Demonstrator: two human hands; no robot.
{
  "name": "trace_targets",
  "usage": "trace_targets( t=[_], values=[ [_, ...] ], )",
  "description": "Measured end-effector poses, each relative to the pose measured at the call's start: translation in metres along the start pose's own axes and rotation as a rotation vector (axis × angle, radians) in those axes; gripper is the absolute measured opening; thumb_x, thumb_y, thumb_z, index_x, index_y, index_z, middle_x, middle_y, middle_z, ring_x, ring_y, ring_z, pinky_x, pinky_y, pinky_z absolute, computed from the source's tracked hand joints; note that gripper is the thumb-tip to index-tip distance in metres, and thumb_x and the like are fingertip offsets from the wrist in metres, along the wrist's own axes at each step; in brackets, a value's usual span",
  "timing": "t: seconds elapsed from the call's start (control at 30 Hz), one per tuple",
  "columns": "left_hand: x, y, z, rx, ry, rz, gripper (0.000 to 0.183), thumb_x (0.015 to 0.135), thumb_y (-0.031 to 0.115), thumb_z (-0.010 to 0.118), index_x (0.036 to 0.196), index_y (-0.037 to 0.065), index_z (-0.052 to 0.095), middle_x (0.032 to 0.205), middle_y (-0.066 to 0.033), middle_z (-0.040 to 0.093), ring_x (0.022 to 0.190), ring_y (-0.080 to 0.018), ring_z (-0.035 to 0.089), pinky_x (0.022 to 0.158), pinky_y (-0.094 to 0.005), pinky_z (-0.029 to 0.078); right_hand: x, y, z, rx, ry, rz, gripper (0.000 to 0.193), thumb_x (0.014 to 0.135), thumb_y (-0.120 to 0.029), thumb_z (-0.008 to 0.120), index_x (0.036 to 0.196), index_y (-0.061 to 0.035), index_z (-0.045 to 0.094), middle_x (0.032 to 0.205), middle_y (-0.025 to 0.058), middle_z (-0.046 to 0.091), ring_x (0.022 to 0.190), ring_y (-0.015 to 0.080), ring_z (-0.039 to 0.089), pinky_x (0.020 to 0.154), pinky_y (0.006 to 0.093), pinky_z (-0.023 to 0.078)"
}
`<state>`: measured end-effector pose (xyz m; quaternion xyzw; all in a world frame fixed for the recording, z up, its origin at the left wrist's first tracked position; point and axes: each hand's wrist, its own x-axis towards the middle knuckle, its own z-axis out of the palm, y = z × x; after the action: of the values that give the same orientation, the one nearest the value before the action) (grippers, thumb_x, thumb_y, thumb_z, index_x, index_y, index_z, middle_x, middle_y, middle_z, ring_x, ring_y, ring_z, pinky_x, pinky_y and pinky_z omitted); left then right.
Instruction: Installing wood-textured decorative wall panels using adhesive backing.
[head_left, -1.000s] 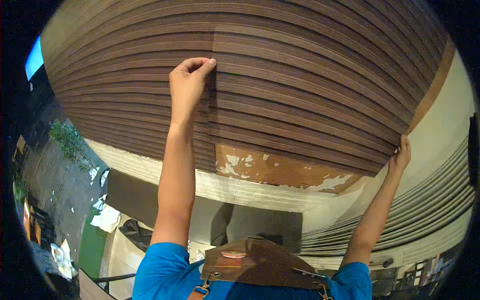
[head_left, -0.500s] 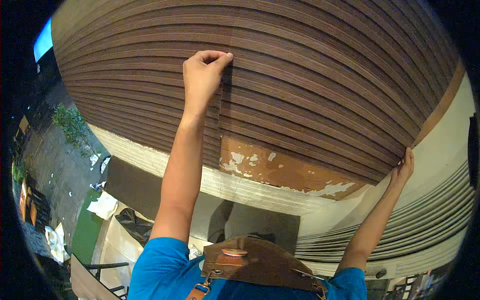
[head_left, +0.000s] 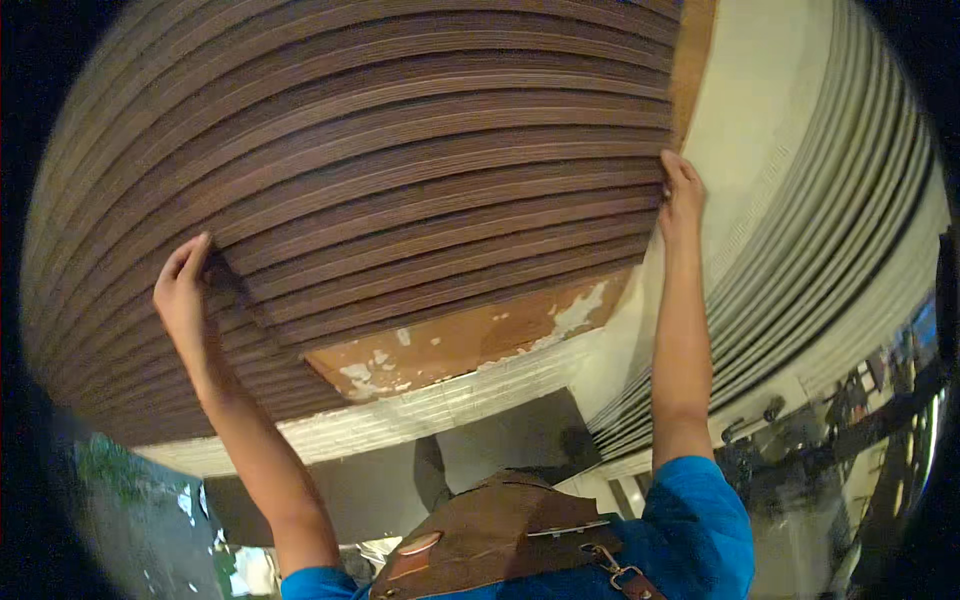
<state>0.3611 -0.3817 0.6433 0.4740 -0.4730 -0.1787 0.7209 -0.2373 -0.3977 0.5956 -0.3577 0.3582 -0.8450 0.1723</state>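
Note:
A dark brown ribbed wall panel (head_left: 450, 150), wood-grained with horizontal grooves, covers most of the wall in front of me. My left hand (head_left: 182, 285) is closed in a pinch at the panel's left edge, by a seam with another ribbed panel (head_left: 110, 340) on that side. The fingertips of my right hand (head_left: 682, 198) are bent against the panel's right edge, partly hidden behind it. Beneath the panel's lower edge shows an orange-brown strip of wall (head_left: 470, 345) with peeling white patches.
A pale wall (head_left: 755, 130) adjoins the panel at the right, with curved grey ribbing (head_left: 790, 260) beyond. A whitish brick ledge (head_left: 450, 395) runs below, over a dark grey base (head_left: 500, 440). I wear a brown apron (head_left: 490, 530). White bits of litter lie at lower left.
My view has swung to the right, so the panel's right edge now stands nearer the middle. Both hands remain at the panel's opposite edges.

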Motion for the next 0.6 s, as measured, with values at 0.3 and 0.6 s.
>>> trace_targets(
  t=[0.3,0.6],
  values=[
    [0.007,-0.009,-0.003,0.052,0.008,0.057,0.020,0.085,0.011,0.073,0.100,-0.001,0.070,0.094,-0.0045,0.070,0.087,-0.0087,0.062,0.078,-0.0225,0.046,0.007,0.007,0.004,0.023,-0.018,0.021,0.019,0.086,-0.013,0.072,0.097,0.0017,0.067,0.091,0.0062,0.067,0.081,0.0144,0.062,0.075,0.0268,0.049],
    [0.009,-0.013,-0.005,-0.027,-0.027,0.071,0.016,0.088,0.011,0.070,0.099,0.000,0.070,0.096,-0.0074,0.070,0.090,-0.0127,0.065,0.078,-0.0238,0.049,0.009,0.013,0.004,0.045,-0.029,-0.007,0.016,0.084,-0.009,0.073,0.095,0.0031,0.070,0.092,0.0047,0.069,0.084,0.0111,0.061,0.078,0.0233,0.047]
  ],
)
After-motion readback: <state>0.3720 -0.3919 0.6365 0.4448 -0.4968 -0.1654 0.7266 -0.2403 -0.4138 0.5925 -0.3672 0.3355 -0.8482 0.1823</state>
